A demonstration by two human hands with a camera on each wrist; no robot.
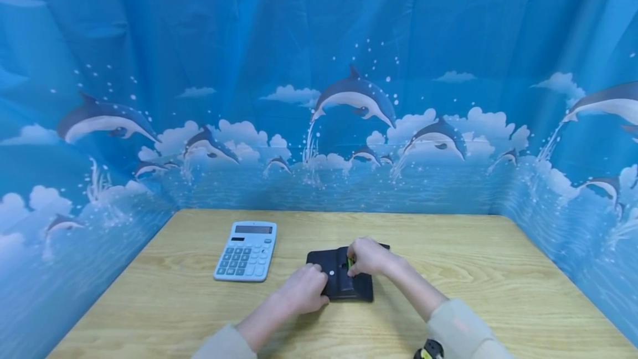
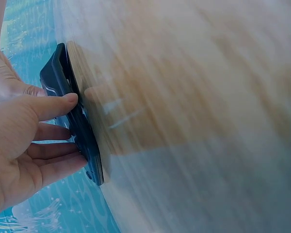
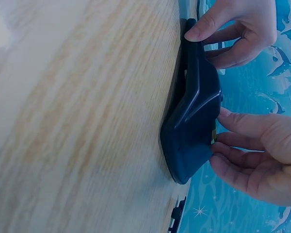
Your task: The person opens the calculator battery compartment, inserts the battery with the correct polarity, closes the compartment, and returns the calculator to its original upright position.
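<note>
A black wallet (image 1: 326, 259) with a round silvery snap lies on the wooden table, its middle part raised in the right wrist view. My left hand (image 1: 305, 288) grips its left end, thumb (image 2: 63, 101) on the near edge and fingers on the far side. Over the wallet's right part, my right hand (image 1: 368, 256) pinches a small green-yellow piece (image 1: 350, 262) at a slot. Most of that piece is hidden by the fingers and the wallet, so its kind cannot be told. In the right wrist view only a yellowish sliver (image 3: 214, 135) shows beside the fingertips.
A light blue calculator (image 1: 245, 252) lies to the left of the wallet. Behind my right hand a dark tip (image 1: 385, 246) sticks out, mostly hidden. A blue dolphin-print curtain (image 1: 319, 98) encloses the back and sides of the table (image 1: 498, 281).
</note>
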